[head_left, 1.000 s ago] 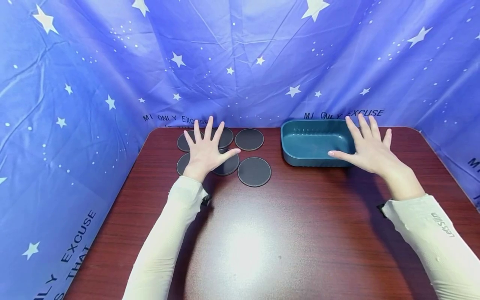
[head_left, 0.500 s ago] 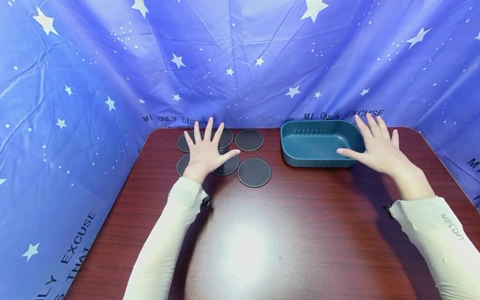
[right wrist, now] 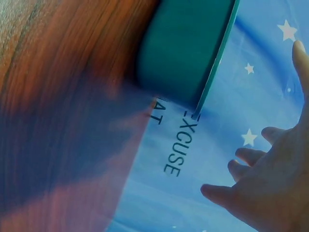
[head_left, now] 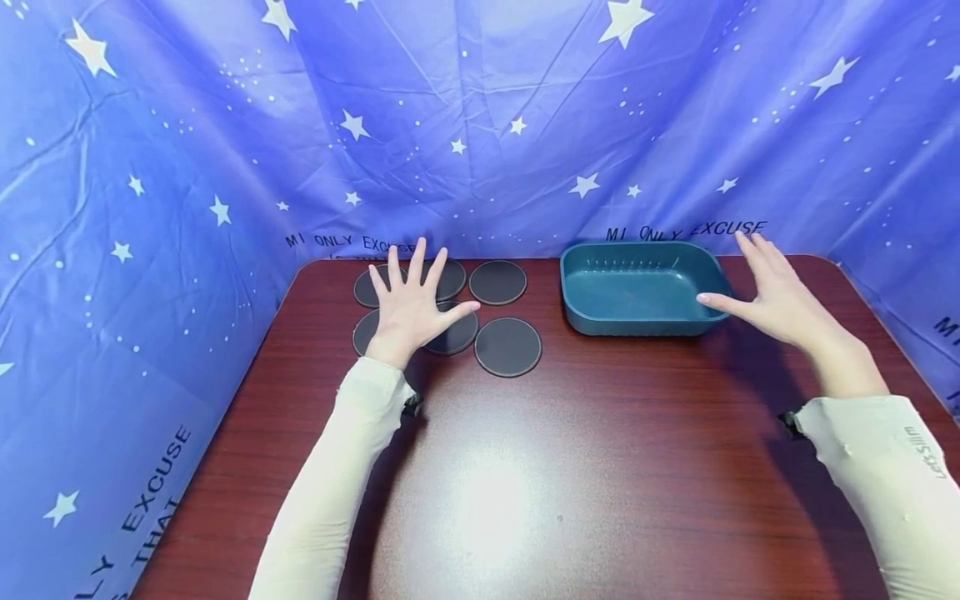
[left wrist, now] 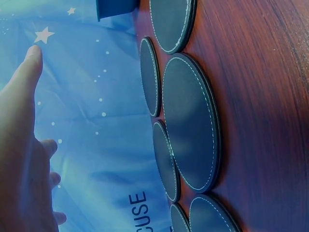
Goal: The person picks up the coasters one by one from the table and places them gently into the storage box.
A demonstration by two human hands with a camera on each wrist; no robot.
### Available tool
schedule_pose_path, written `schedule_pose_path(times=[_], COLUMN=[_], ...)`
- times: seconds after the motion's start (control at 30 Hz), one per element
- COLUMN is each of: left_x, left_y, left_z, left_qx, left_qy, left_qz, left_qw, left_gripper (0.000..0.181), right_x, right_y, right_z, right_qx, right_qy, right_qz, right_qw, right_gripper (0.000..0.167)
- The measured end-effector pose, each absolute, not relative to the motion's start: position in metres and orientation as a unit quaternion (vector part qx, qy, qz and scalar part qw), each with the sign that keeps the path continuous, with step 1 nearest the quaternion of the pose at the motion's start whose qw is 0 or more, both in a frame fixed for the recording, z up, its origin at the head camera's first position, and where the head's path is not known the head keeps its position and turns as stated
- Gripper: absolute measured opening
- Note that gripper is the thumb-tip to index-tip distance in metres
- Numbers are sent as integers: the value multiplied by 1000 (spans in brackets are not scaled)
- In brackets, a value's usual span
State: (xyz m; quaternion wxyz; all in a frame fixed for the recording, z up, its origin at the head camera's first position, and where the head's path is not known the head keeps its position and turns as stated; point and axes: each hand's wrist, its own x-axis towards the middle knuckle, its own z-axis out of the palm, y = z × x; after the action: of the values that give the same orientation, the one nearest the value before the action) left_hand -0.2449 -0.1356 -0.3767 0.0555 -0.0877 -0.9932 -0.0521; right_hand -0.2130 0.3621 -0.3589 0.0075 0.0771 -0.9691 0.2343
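Observation:
In the head view the left hand (head_left: 408, 312) hovers with spread fingers over several round black coasters (head_left: 507, 347) laid in two rows, hiding parts of them. The left wrist view shows the coasters (left wrist: 188, 121) flat on the table, with pale stitching near their edges, apart from the left hand (left wrist: 19, 135). A teal rectangular bin (head_left: 637, 325) stands upright at the back right with nothing inside. The right hand (head_left: 783, 304) is raised by its right end, thumb over the rim, holding nothing. In the right wrist view a gap shows between the bin (right wrist: 186, 48) and the right hand (right wrist: 275, 183).
A dark red wood-grain table (head_left: 600, 458) carries everything, with a bright glare near its front middle. Blue star-printed cloth (head_left: 480, 108) hangs along the back and both sides, close to the table's edges.
The right hand has moved to the right, away from over the bin, uncovering the bin's right end. The left hand and the coasters have stayed in place.

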Motion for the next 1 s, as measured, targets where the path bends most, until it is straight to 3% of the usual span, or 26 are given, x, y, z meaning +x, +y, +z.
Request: schedule_pose_path(times=[0.53,1.0], left_x=[-244,-243], left_y=[-138,-142], left_z=[-377,-379], left_qx=[-87,-85], left_qy=[-993,-993], left_qz=[-53,-60], left_qw=[62,60], left_gripper=[103,102], right_x=[-213,-215], right_y=[382,387], right_z=[-373,-392], right_qx=[32,71], right_qy=[-944,-908], right_qz=[323,409], right_qw=[-52,-59], right_gripper=[97,91])
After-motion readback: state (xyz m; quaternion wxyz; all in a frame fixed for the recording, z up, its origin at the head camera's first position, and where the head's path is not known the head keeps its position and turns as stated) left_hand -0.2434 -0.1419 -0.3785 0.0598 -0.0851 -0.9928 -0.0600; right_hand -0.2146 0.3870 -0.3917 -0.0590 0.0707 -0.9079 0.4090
